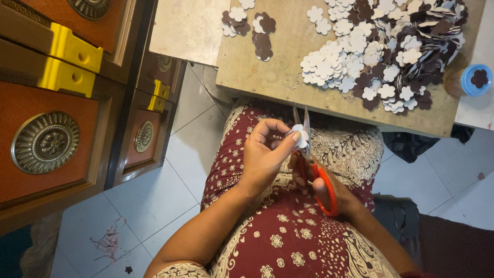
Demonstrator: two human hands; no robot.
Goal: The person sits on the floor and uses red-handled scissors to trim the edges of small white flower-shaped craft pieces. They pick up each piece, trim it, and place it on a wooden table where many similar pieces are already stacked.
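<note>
White, flower-shaped cutout (300,136) is pinched between thumb and fingertips of the left hand (265,154), just above the lap. The right hand (321,188), directly beside the left, grips the orange-handled scissors (315,164), blades parted and touching the cutout. Beyond both hands, a wooden board (267,67) carries a heap of white and brown cutouts (381,51); a round blue lid (476,80) sits at its far right.

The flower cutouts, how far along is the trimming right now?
Done, by the look of it: a big heap of white and brown flower cutouts on the wooden board, plus a small cluster apart from it. In hand: the left hand pinches one white flower against the open blades of orange-handled scissors worked by the right hand. How many remain cannot be told.
</note>
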